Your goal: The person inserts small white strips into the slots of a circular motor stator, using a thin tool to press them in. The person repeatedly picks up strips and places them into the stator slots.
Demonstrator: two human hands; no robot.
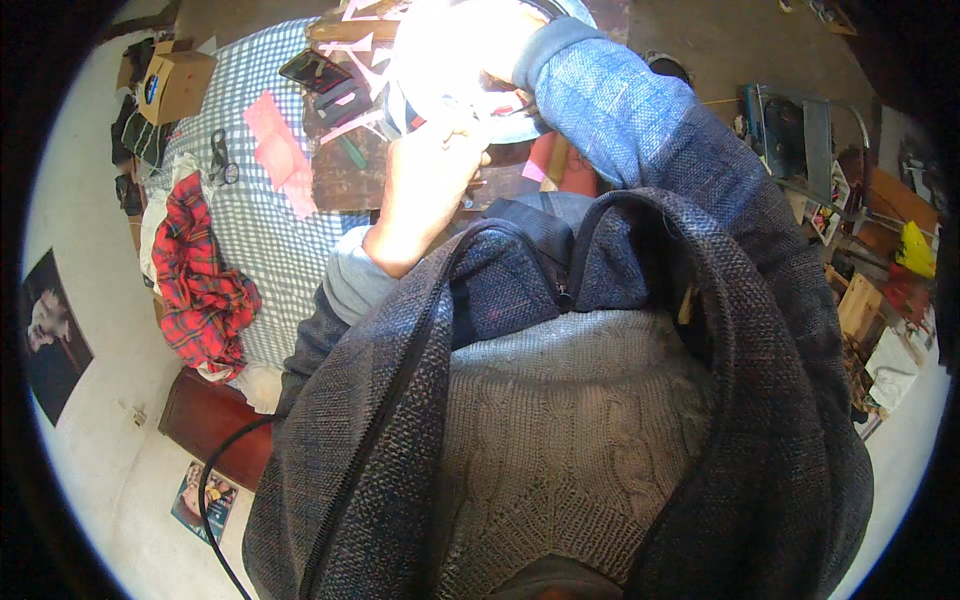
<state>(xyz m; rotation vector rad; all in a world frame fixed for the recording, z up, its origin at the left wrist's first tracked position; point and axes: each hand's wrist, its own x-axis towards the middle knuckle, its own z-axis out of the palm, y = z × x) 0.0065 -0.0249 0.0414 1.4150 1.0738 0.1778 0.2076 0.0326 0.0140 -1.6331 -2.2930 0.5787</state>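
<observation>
At the top centre my left hand reaches over the dark wooden table. Its fingers are curled together beside a small red and white piece; glare hides what lies between them. My right hand, past a blue-grey cuff, is almost washed out by the same glare, and its fingers cannot be made out. Under both hands lies a pale, round-edged thing whose kind is unclear. To the left of the hands are pink cut strips, a dark phone and a small green piece.
A blue checked cloth on the left bears a pink sheet and a red plaid garment. Behind it sits a cardboard box. Metal-framed clutter and a yellow bag stand at the right.
</observation>
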